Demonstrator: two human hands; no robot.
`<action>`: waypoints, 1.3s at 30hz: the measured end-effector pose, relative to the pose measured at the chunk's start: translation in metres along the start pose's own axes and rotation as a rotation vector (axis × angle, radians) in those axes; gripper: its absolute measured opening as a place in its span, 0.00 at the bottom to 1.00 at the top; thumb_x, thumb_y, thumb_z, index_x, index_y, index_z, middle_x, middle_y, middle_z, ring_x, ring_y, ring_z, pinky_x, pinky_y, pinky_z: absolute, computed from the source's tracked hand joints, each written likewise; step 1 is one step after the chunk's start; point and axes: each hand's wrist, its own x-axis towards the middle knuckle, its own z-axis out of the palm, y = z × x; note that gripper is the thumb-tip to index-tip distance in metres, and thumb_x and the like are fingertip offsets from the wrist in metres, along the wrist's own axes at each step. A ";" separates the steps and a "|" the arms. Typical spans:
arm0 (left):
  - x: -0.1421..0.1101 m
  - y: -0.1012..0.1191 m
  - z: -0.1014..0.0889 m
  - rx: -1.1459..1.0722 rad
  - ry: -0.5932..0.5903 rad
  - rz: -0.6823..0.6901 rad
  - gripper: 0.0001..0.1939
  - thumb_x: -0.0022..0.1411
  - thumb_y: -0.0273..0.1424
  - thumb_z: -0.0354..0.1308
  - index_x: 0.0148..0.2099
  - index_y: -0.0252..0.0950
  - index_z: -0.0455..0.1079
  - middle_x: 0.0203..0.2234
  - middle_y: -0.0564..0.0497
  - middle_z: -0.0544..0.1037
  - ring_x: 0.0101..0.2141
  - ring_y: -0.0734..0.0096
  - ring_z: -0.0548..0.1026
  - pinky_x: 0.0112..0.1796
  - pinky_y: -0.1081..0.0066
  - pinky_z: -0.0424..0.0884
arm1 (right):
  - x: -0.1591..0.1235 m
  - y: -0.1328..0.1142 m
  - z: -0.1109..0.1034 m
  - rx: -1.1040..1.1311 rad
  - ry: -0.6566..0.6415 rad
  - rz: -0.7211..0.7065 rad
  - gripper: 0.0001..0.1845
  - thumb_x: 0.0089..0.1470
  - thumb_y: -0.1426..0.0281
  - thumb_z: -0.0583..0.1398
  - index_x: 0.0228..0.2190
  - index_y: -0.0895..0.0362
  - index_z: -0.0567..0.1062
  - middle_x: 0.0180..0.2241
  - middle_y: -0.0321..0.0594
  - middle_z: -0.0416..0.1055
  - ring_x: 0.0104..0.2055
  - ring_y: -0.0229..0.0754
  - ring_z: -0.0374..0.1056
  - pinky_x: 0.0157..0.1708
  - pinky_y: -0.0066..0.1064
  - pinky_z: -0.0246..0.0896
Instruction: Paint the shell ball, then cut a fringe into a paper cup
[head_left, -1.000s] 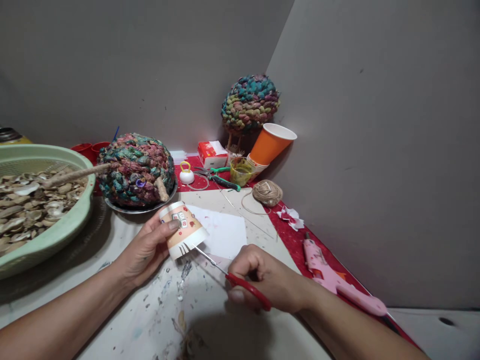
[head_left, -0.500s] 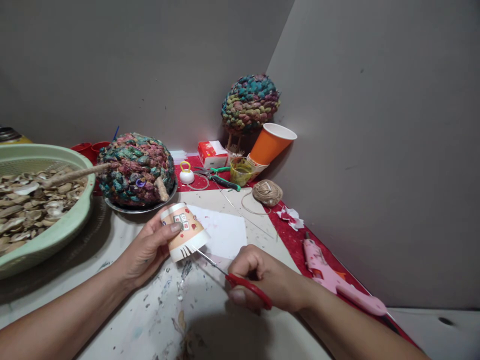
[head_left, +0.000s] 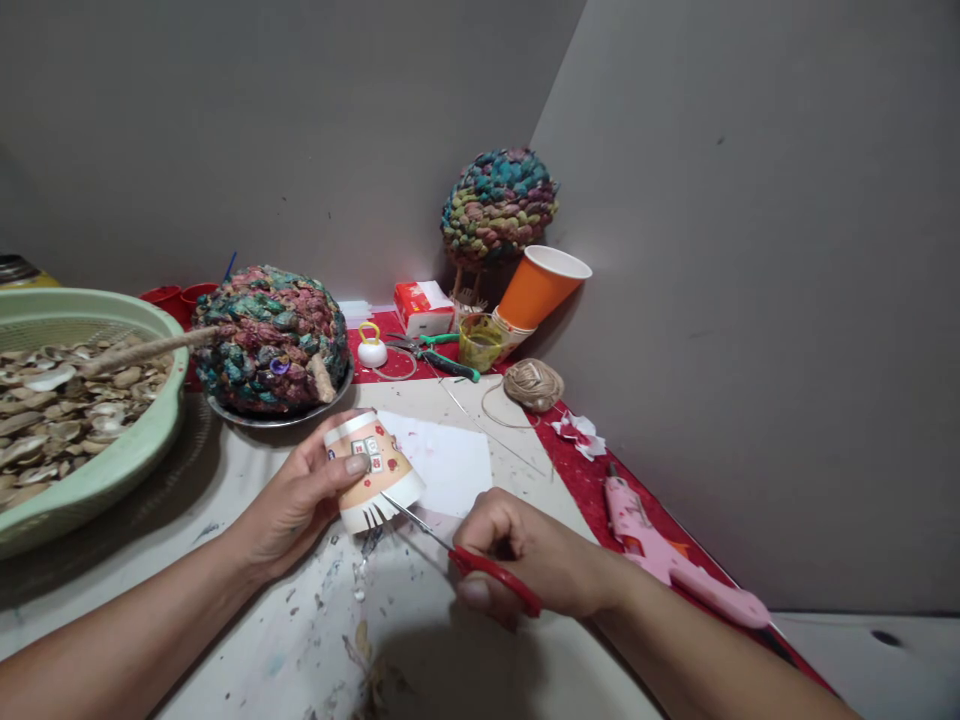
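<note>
My left hand [head_left: 311, 490] grips a paper cup [head_left: 386, 465] with an orange printed band, thumb on its printed side. The cup is tilted, and several short slits run up from its white lower edge. Red-handled scissors [head_left: 491, 578] are in my right hand [head_left: 525, 555], fingers closed through the loops. Their blades reach the cup's edge just right of the slits. Behind the cup a white sheet of paper [head_left: 450, 465] lies on the table.
A green basket [head_left: 169, 400] of nutshells stands at the left. Beside it, a colourful shell-covered ball [head_left: 270, 335] rests on a metal dish. Pliers [head_left: 450, 368], twine [head_left: 534, 385], leaning orange cups [head_left: 536, 290] and a tissue pack [head_left: 424, 310] are behind. A pink glue gun [head_left: 667, 560] lies at the right.
The cup has turned slightly in my left hand and shifted a little right and down. The slits sit farther along, and the scissor blades overlap the cup's edge more. The right hand barely moved.
</note>
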 end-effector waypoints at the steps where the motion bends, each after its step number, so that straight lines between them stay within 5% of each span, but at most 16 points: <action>1: 0.000 0.000 0.000 0.002 0.001 0.002 0.29 0.54 0.28 0.71 0.58 0.37 0.68 0.41 0.45 0.84 0.39 0.64 0.82 0.42 0.68 0.79 | 0.000 0.000 -0.001 0.005 -0.007 -0.005 0.32 0.46 0.49 0.70 0.13 0.61 0.65 0.12 0.30 0.60 0.14 0.25 0.50 0.13 0.19 0.43; 14: 0.001 0.005 0.001 0.020 0.061 0.088 0.22 0.54 0.30 0.71 0.51 0.37 0.75 0.41 0.48 0.84 0.39 0.65 0.81 0.42 0.71 0.77 | -0.001 0.000 -0.001 0.038 -0.037 -0.033 0.31 0.45 0.49 0.70 0.15 0.62 0.68 0.12 0.31 0.61 0.14 0.26 0.53 0.14 0.19 0.47; 39: -0.001 0.002 0.004 -0.010 0.006 0.083 0.25 0.52 0.26 0.72 0.52 0.40 0.73 0.40 0.50 0.84 0.39 0.65 0.82 0.41 0.72 0.78 | 0.000 -0.002 0.001 0.031 -0.027 -0.026 0.33 0.46 0.47 0.69 0.13 0.60 0.66 0.11 0.29 0.58 0.13 0.26 0.49 0.13 0.20 0.43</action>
